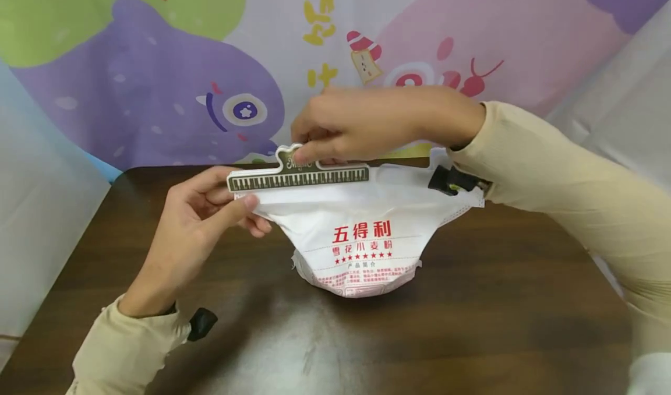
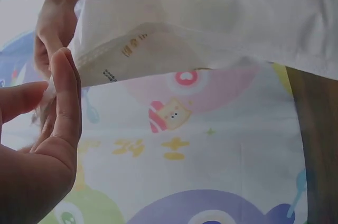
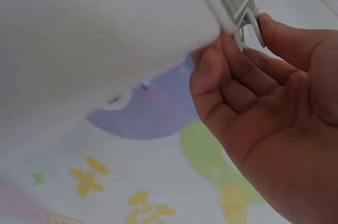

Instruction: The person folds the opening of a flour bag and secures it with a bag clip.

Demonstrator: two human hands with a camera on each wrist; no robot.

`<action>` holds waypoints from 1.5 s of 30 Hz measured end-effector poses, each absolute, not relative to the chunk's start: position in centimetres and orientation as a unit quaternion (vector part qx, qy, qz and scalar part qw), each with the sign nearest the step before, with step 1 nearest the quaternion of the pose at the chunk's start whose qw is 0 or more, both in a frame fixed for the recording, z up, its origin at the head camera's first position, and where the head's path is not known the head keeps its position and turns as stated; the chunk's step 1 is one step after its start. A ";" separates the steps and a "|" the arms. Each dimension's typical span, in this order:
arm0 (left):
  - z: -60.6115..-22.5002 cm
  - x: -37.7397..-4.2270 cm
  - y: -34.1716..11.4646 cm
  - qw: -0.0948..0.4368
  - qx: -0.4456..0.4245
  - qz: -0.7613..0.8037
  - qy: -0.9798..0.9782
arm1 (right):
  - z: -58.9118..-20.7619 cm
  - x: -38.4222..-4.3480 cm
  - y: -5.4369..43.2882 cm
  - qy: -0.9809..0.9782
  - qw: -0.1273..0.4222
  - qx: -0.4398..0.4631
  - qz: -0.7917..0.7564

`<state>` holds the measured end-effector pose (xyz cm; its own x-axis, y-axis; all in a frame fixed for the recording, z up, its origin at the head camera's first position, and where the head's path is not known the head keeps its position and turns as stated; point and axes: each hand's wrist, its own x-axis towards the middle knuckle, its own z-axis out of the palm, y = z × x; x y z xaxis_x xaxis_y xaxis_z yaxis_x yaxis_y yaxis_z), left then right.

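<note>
A white flour bag with red lettering stands on the table, its upper part folded flat and wide. Along the left half of its top edge sits a clip with a piano-key pattern. My left hand pinches the bag's top left corner between thumb and fingers, just beside the clip's end. From above, my right hand pinches the clip's handle; in the right wrist view the thumb presses one side of the clip and the fingers lie on the other. The bag's back shows in the left wrist view.
The dark brown table extends around the bag on all sides. Behind it hangs a backdrop with cartoon figures. A black strap piece at the right wrist lies against the bag's top right part.
</note>
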<state>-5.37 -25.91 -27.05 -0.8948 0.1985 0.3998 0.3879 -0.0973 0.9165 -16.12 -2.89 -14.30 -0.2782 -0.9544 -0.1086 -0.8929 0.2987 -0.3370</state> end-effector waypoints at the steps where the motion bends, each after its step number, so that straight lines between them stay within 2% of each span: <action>1: -27.0 -5.4 -25.9 0.071 -0.223 -0.709 -0.665 | -14.3 -16.4 -3.0 0.792 0.163 -0.578 -0.107; 5: -27.5 -5.6 -26.1 0.087 -0.231 -0.707 -0.663 | -14.8 -17.6 -3.7 0.801 0.217 -0.550 -0.092; 9: -28.5 -5.8 -26.2 0.095 -0.217 -0.699 -0.674 | -15.6 -17.5 -4.4 0.833 0.191 -0.519 -0.034; 14: -29.5 -6.3 -26.3 0.100 -0.199 -0.691 -0.688 | -16.2 -15.9 -4.0 0.864 0.117 -0.487 0.049; 19: -29.9 -6.8 -26.4 0.104 -0.177 -0.680 -0.704 | -16.8 -14.5 -1.6 0.875 0.052 -0.477 0.064; 26: -30.7 -6.5 -26.7 0.114 -0.135 -0.670 -0.721 | -20.1 -13.1 3.4 0.818 -0.158 -0.552 0.026; 28: -30.7 -6.5 -26.8 0.112 -0.126 -0.668 -0.724 | -21.4 -12.4 4.7 0.807 -0.192 -0.559 -0.002; 32: -30.8 -6.7 -27.0 0.106 -0.111 -0.668 -0.728 | -23.8 -11.3 6.5 0.816 -0.189 -0.544 -0.045; 39: -31.9 -7.1 -27.3 0.085 -0.096 -0.651 -0.748 | -26.9 -10.9 7.7 0.849 -0.117 -0.500 -0.120; 43: -33.0 -6.9 -27.9 0.073 -0.107 -0.580 -0.804 | -27.8 -10.4 8.7 0.852 -0.127 -0.483 -0.156; 45: -33.4 -6.2 -28.5 0.110 -0.125 -0.472 -0.866 | -28.4 -10.1 9.4 0.849 -0.149 -0.474 -0.180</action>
